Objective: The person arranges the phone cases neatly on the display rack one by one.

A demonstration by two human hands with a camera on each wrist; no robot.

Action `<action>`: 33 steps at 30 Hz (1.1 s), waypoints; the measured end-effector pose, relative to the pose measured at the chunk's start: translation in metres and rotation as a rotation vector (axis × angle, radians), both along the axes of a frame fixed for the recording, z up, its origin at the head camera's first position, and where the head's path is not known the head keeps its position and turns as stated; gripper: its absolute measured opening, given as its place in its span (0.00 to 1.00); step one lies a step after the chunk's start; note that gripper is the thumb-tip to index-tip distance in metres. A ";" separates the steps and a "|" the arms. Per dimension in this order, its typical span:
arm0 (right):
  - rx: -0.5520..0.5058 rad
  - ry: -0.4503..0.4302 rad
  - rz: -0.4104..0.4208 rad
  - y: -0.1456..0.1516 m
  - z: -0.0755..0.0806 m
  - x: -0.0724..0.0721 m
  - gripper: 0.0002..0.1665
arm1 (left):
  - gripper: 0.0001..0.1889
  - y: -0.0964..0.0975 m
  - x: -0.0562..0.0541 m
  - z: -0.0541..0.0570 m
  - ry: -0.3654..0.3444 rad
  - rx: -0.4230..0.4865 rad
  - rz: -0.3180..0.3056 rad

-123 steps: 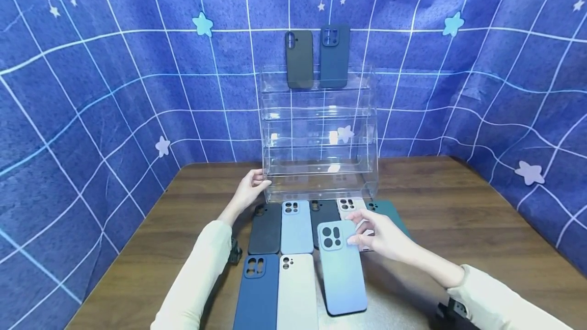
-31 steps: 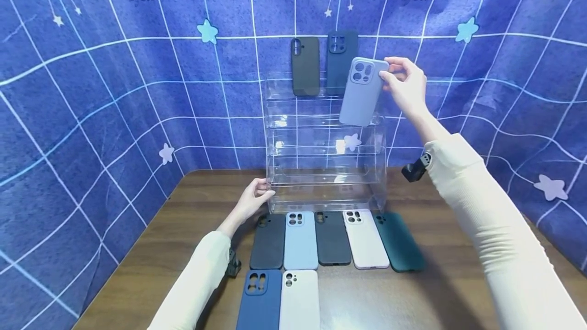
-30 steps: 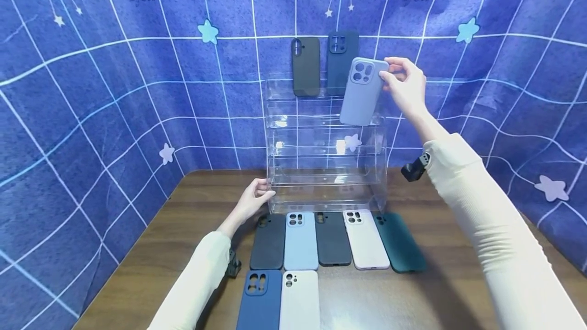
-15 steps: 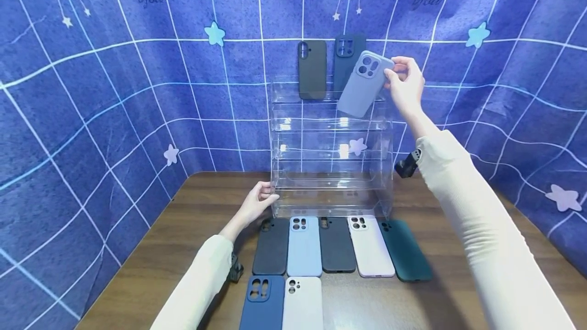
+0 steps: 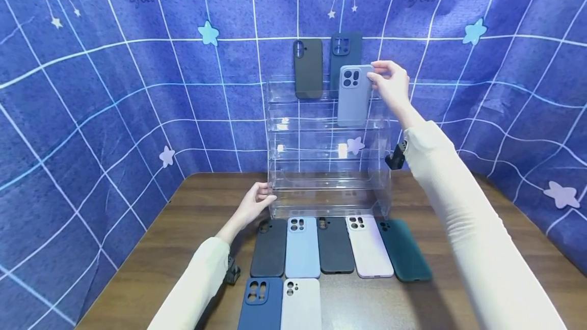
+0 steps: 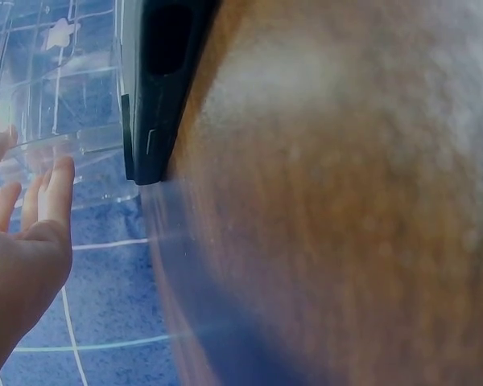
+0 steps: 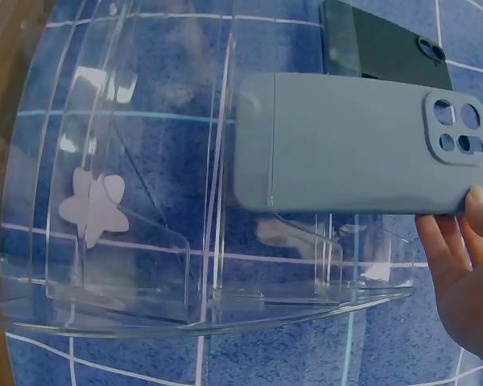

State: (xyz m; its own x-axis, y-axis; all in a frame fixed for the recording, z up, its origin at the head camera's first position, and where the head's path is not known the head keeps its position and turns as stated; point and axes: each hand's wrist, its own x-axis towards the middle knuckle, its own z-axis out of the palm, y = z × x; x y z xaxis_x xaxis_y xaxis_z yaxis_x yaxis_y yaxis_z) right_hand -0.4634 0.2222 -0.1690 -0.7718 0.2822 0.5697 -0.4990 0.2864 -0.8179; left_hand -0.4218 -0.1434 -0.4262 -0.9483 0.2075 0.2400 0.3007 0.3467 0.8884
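My right hand [image 5: 390, 84] pinches a grey-blue phone case [image 5: 353, 103] by its upper right edge, thumb on the face. The case stands nearly upright at the second tier from the top of a clear tiered display rack [image 5: 327, 185]. In the right wrist view the clear lip crosses the lower end of this phone case [image 7: 346, 149]. With thumb and fingers, my left hand [image 5: 252, 202] holds the rack's lower left edge; the left wrist view shows that hand [image 6: 32, 233] at the clear panel. Behind the held case, a dark blue case [image 5: 345, 55] is partly covered.
A dark olive case [image 5: 308, 70] stands on the top tier. Before the rack lie black [image 5: 269, 248], light blue [image 5: 303, 248], another black [image 5: 336, 246], pale pink [image 5: 370, 248] and green [image 5: 405, 251] cases. Nearer are a blue [image 5: 260, 307] and a white case [image 5: 301, 304]. A patterned cloth hangs behind.
My right hand has lifted the grey-blue case from the table area to the rack, then moved it slightly left and down, straightening it from a tilt. The left hand keeps its place.
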 end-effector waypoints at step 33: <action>0.261 -0.068 -0.149 0.001 -0.037 -0.001 0.22 | 0.22 0.001 0.005 0.004 0.013 -0.013 0.000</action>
State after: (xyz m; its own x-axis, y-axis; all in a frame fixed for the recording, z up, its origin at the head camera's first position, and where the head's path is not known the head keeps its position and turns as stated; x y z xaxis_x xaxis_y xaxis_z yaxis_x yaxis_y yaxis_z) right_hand -0.4646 0.2229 -0.2065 -0.7717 0.2459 0.5866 -0.3829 0.5568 -0.7371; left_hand -0.4165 -0.1419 -0.4220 -0.9452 0.2112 0.2492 0.3120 0.3582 0.8800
